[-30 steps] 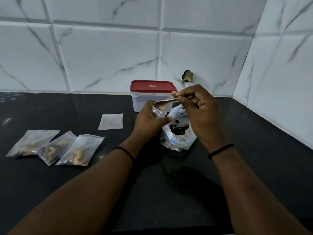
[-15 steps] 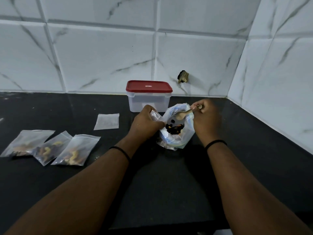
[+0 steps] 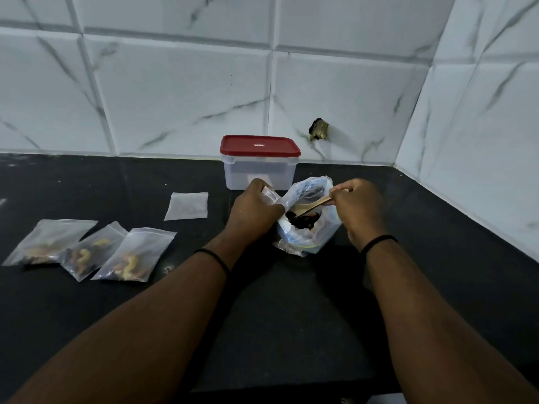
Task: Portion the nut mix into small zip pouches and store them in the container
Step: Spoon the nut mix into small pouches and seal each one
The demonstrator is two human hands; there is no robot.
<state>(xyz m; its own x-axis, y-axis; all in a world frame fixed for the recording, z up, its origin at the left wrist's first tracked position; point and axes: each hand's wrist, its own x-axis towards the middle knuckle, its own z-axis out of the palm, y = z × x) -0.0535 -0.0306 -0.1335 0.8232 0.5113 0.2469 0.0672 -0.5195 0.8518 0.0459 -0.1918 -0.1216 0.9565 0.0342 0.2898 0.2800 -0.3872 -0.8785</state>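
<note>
The right hand (image 3: 358,209) pinches a wooden spoon (image 3: 313,207), its bowl dipped into the dark nut mix (image 3: 303,221) in the open bag (image 3: 309,228); the left hand (image 3: 253,212) is curled shut on a small pouch (image 3: 269,195) just beside the bag. Both forearms reach toward the counter's (image 3: 291,316) back edge, where the red-lidded container (image 3: 259,161) stands shut. 3 filled pouches (image 3: 87,249) lie near the left edge, 1 empty pouch (image 3: 187,205) between.

Red lid (image 3: 260,145) of container (image 3: 258,176), centre of the frame: small white brand mark, too small to read.
Other readable text: none.
</note>
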